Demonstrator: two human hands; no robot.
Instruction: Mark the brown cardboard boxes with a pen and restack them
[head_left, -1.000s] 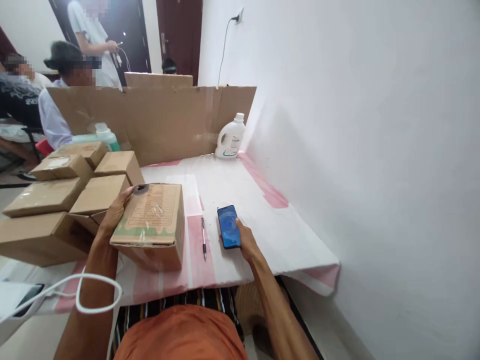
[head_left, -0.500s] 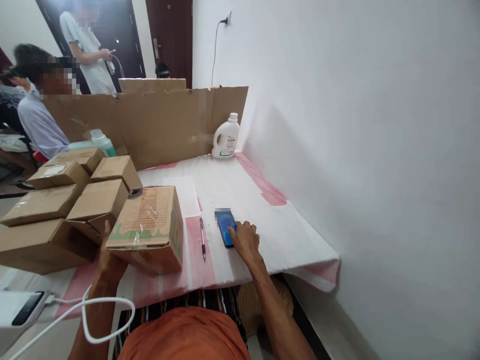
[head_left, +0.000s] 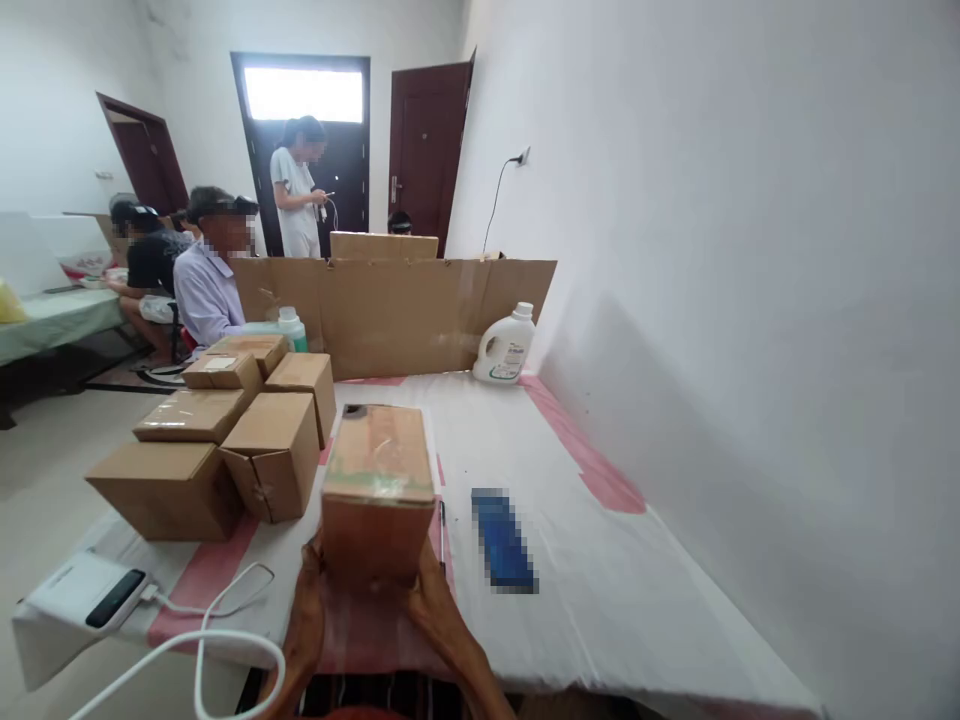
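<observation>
A cardboard box [head_left: 379, 530] with printed text and green on its top is between my two hands, near the front of the cloth-covered table [head_left: 600, 600]. My left hand [head_left: 311, 575] grips its left side low down. On the lower right corner, my right hand [head_left: 431, 590] presses with its fingers partly behind the box. Just right of the box lies a pen [head_left: 442, 530], partly hidden. A blue phone-like slab [head_left: 502, 540], blurred by pixels, lies flat further right, touched by neither hand.
Several smaller cardboard boxes [head_left: 270, 450] stand to the left. A white power bank [head_left: 86, 595] with a white cable [head_left: 240, 640] is at the front left. A white jug [head_left: 506, 345] stands by a cardboard screen [head_left: 397, 320]. Several people are beyond; a wall [head_left: 750, 300] bounds the right.
My right hand has left the blue slab and moved left onto the box. Both hands now hold the box. The view has tilted up and swung left.
</observation>
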